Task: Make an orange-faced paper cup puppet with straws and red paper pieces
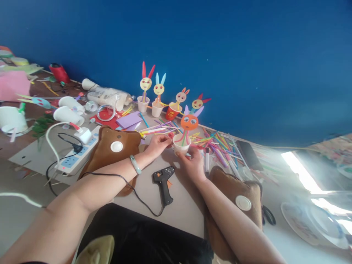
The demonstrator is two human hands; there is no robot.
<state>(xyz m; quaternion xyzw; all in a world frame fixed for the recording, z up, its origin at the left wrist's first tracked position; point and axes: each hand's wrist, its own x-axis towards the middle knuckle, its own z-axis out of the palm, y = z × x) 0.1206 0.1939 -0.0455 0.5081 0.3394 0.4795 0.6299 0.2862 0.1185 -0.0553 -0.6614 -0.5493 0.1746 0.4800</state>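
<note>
A white paper cup (180,146) carries a bunny figure with an orange round face (189,122), lilac ears and pink and green stems rising from the cup. My right hand (194,164) is closed around the cup's lower right side. At the cup's left, my left hand (158,145) pinches a small red curled piece (171,135), close against the cup wall. Below both hands a black hot glue gun (164,185) lies on the table, its cord running under my left forearm.
Several similar bunny cups (157,109) stand along the blue wall. Coloured pipe cleaners (220,146) are strewn behind my hands. Brown cushions (121,141) lie on both sides. A power strip (78,154) with plugs, stacked paper cups (106,99) and a tape roll (106,113) are at left.
</note>
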